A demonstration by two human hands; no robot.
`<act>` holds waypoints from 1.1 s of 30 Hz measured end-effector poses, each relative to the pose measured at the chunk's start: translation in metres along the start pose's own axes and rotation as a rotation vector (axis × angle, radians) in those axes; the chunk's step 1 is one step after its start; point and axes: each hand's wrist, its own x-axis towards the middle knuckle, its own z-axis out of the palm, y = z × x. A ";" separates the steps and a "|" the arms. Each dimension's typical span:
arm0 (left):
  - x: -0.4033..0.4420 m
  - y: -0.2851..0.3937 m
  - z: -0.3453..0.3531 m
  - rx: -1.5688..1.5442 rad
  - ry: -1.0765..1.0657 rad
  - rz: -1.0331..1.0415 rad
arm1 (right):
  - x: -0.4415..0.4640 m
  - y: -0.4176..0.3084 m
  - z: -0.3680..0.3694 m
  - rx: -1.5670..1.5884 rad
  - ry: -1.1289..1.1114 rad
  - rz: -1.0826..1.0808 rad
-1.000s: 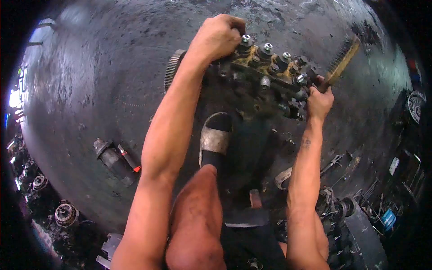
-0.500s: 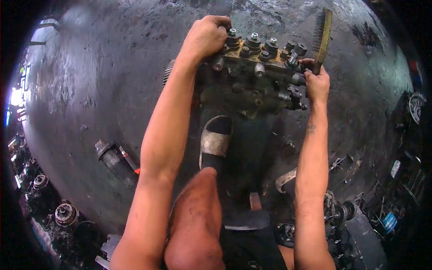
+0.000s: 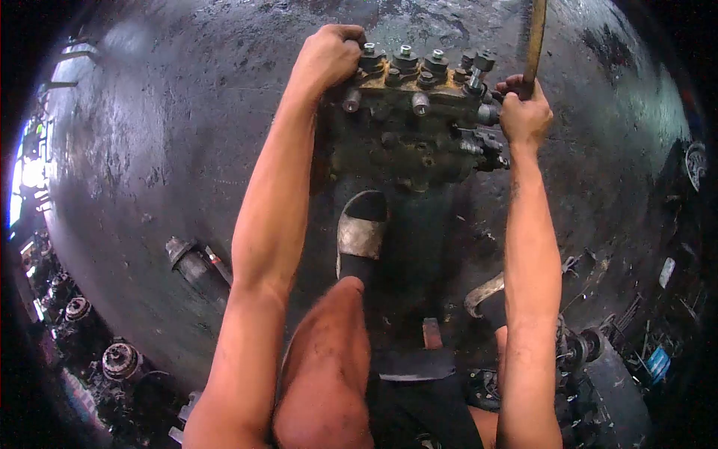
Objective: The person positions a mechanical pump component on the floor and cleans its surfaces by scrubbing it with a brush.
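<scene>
A dark metal pump-like part (image 3: 419, 142) stands on the dark floor, with a row of bolt-topped fittings along its yellowish upper edge. My left hand (image 3: 331, 56) is closed round the upper left end of this part; its fingertips are partly hidden behind it. At the right end my right hand (image 3: 526, 116) grips the handle of a wire brush (image 3: 534, 45). The brush points upward, bristles facing left, and its top runs out of view. The right fingers are close beside the part's end fitting.
My sandalled foot (image 3: 362, 228) is just below the part. A dark cylindrical piece (image 3: 191, 263) and a small tool (image 3: 217, 262) lie at left. A curved metal piece (image 3: 482, 294) lies near my right forearm. Greasy parts crowd both lower sides.
The metal part has shifted left and its fittings have tipped more upright. Both hands moved up with it, the left one also leftward. The brush swung from leaning right to nearly vertical.
</scene>
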 end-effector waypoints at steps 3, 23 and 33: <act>-0.016 -0.003 0.000 -0.049 0.080 -0.040 | 0.002 -0.010 0.000 0.033 -0.044 -0.048; -0.019 0.005 -0.013 -0.050 -0.029 -0.082 | 0.000 0.009 -0.015 0.315 -0.395 0.034; -0.014 0.005 -0.008 -0.152 0.022 -0.058 | -0.021 -0.008 -0.027 0.125 -0.258 0.215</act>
